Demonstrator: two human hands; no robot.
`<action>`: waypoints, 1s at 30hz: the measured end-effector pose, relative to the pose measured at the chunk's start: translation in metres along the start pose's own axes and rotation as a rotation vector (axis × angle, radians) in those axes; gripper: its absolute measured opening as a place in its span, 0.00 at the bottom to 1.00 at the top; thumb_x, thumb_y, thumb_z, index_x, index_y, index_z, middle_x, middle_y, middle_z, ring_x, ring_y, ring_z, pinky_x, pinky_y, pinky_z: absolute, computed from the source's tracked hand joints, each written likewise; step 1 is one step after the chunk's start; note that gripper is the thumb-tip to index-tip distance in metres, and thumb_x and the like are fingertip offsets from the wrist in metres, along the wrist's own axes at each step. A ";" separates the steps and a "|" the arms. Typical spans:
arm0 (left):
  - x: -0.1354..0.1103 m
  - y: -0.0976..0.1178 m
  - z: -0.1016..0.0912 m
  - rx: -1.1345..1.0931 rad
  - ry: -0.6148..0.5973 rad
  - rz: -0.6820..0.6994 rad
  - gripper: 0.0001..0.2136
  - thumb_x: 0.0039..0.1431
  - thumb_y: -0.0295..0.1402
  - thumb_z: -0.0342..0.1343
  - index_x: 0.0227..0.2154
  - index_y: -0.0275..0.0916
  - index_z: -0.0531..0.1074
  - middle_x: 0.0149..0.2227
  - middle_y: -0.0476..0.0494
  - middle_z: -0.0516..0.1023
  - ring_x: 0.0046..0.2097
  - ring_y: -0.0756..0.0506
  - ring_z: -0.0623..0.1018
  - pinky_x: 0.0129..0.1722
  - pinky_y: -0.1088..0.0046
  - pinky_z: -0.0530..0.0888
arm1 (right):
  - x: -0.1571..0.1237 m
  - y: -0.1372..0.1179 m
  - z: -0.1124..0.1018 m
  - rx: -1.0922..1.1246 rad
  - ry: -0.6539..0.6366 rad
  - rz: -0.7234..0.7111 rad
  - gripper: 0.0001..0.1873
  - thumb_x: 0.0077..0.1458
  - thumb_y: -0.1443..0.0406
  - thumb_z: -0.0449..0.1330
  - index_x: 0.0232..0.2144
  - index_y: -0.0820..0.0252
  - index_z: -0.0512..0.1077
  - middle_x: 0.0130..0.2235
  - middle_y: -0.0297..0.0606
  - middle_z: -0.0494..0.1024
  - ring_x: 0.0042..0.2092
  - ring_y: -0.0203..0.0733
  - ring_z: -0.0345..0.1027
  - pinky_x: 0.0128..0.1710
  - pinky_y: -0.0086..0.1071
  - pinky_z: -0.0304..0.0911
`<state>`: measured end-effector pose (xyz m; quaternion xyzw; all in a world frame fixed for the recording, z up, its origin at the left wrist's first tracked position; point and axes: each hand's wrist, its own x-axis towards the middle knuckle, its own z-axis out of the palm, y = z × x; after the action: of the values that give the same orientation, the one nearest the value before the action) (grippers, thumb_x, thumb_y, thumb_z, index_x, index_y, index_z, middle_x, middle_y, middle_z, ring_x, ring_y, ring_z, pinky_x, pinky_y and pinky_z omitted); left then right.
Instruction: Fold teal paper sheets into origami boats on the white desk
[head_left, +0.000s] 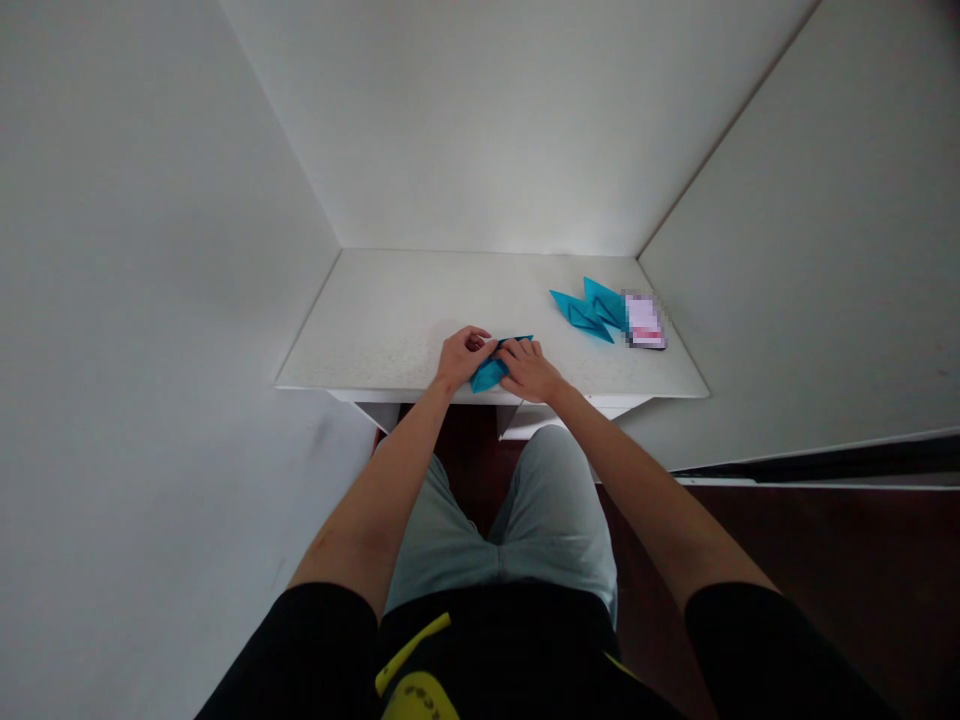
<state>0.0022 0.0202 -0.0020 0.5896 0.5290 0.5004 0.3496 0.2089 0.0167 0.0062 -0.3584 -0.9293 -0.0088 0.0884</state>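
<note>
Black shirt [510,640] is sitting nearest | my forearms [405,450] are converging | left hand [459,357] is curling against folded blue paper [489,374], grip unclear | right hand [531,372] is grasping it at the tabletop's [405,310] near edge

dim diffuse light | faint soft shadows | edges stretched | pixelated patch [643,320]
</note>
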 end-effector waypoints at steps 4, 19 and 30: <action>0.000 0.001 0.001 0.019 -0.003 0.000 0.11 0.58 0.41 0.70 0.39 0.41 0.81 0.30 0.49 0.80 0.33 0.48 0.79 0.36 0.72 0.75 | -0.002 0.001 0.001 0.028 0.044 0.007 0.23 0.64 0.54 0.59 0.56 0.62 0.73 0.59 0.55 0.73 0.53 0.61 0.62 0.53 0.49 0.54; 0.001 0.001 -0.002 0.046 -0.038 -0.003 0.09 0.56 0.37 0.67 0.39 0.41 0.82 0.31 0.50 0.80 0.31 0.49 0.76 0.35 0.72 0.73 | -0.024 0.001 -0.002 0.143 0.235 -0.001 0.08 0.68 0.62 0.57 0.44 0.56 0.75 0.50 0.47 0.81 0.52 0.52 0.72 0.52 0.43 0.58; -0.001 0.005 -0.002 0.092 -0.028 -0.002 0.06 0.58 0.34 0.64 0.38 0.42 0.82 0.31 0.49 0.81 0.32 0.48 0.77 0.36 0.71 0.73 | -0.060 0.014 -0.004 0.244 0.248 0.350 0.30 0.77 0.52 0.44 0.41 0.55 0.84 0.46 0.46 0.84 0.51 0.54 0.71 0.56 0.49 0.61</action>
<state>0.0017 0.0182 0.0028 0.6115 0.5471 0.4666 0.3302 0.2630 -0.0130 -0.0012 -0.4967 -0.8294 0.0748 0.2447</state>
